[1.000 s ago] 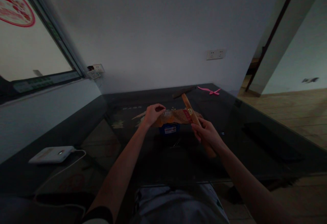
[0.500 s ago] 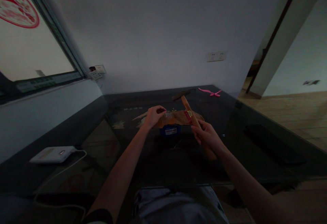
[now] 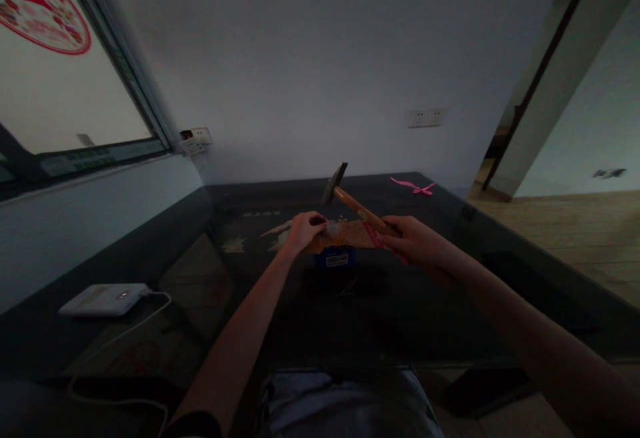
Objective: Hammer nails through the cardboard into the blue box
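My right hand [image 3: 414, 245] is wrapped round the wooden handle of a hammer [image 3: 361, 211]. The hammer is raised at a slant, its dark metal head up and to the left, above my left hand. With thumb and finger pinched, my left hand [image 3: 303, 233] rests at the left part of a brown, patterned flat piece [image 3: 354, 233] with a red band. What the pinch holds is too small to make out. Beneath the brown piece is a blue box [image 3: 337, 257] with a pale label. A few thin slivers, perhaps nails [image 3: 347, 287], lie in front of it.
The dark glossy table [image 3: 320, 331] runs back to the wall. A white power bank-like device [image 3: 105, 299] with a cable [image 3: 125, 331] lies at left. Far right is a pink ribbon [image 3: 419, 188]; a dark flat object [image 3: 530, 288] lies at right. Sockets [image 3: 426, 118] are on the wall.
The hammer has tilted leftward, and its head has moved left and up over my left hand. My right forearm has swung outward to the right. My left hand keeps its place on the brown piece.
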### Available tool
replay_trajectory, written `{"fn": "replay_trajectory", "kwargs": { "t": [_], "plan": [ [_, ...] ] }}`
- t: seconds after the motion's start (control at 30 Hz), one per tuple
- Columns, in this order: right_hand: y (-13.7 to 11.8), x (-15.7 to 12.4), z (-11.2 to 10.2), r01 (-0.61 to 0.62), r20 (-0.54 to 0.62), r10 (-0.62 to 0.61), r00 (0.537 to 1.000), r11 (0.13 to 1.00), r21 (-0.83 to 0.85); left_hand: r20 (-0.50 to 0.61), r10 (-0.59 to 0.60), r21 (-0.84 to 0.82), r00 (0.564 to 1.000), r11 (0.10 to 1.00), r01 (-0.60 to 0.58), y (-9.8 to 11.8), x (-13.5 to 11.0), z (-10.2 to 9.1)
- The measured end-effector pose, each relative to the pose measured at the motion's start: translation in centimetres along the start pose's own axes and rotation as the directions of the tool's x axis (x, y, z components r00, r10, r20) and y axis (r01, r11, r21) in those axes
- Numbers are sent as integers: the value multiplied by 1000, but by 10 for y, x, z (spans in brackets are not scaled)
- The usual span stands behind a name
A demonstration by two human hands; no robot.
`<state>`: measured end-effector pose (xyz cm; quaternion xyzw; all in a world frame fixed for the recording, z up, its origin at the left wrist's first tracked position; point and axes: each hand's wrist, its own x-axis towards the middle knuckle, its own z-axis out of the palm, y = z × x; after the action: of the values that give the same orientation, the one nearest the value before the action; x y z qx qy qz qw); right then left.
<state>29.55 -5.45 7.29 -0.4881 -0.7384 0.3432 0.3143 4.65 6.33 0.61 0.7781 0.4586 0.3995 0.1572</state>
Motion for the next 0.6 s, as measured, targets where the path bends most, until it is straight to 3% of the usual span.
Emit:
{"fn": "replay_trajectory", "kwargs": {
  "t": [0.17,0.4,0.5,0.6],
  "plan": [
    [-3,5,-1,-7,60,12,998,997,-76,10,-23,10,1000,1000,23,2,0,-1],
    [-6,2,-5,-17,41,23,999,990,-143,14,-25,-5,1000,1000,25,-2,1,3],
    [-5,0,-6,-9,82,19,996,992,-125,15,-7,25,1000,1000,7,0,0,2],
    [-4,0,-6,-19,30,21,999,996,-82,16,-1,25,1000,1000,1,1,-1,1]
  ]
}}
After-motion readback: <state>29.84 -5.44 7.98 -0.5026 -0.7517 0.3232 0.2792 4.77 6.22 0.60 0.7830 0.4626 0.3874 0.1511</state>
